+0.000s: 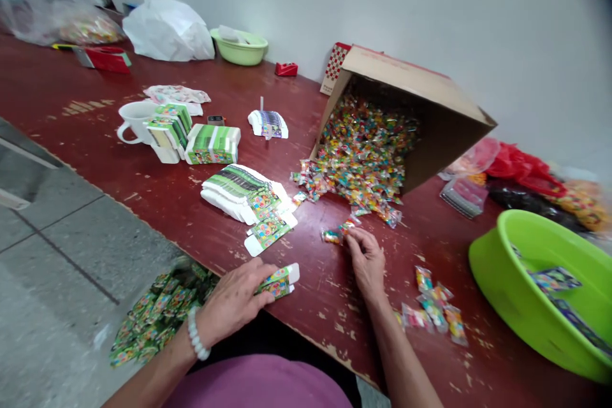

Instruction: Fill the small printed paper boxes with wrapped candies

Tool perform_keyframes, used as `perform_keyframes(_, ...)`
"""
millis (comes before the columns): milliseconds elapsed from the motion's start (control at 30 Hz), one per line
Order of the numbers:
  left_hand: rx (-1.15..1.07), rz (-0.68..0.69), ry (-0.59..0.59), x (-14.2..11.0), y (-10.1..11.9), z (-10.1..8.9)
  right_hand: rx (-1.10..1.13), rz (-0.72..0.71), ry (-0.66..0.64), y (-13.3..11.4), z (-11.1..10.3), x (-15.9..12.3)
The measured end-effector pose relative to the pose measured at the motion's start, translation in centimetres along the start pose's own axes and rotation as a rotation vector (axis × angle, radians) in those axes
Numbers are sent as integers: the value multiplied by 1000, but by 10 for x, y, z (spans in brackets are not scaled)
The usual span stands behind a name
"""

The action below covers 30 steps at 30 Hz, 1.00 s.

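Observation:
My left hand is closed around a small green candy box at the table's front edge; its white end flap stands open to the right. With its fingertips together, my right hand pinches a wrapped candy packet. Another candy packet lies just left of those fingers. Beyond my left hand are a loose flat box and a fanned stack of flat green boxes. Behind my right hand, a tipped cardboard carton spills many wrapped candies onto the table.
At right stands a lime-green basin beside several loose candy packets. Bundled green boxes sit by a white mug at left. Below the front edge, a bag of filled green boxes rests low. Red bags lie far right.

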<state>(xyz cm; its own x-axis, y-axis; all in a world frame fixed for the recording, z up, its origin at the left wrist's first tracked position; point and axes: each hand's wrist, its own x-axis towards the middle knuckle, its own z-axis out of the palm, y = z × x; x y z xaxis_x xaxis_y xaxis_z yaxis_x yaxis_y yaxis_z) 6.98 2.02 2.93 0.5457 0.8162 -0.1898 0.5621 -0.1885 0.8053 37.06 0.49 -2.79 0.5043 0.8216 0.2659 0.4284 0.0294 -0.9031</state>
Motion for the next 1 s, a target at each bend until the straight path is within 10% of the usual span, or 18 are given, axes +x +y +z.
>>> perform_keyframes(200,-137,-18,-86,5,15,0,279,275,186,-12,-7,-4)
perform_keyframes(467,-594,-39,-254,7,37,9,539,498,11,-68,-14,-32)
perform_keyframes(1000,-592,-103,-396,-3,36,17,367,430,-291,-104,-6,-58)
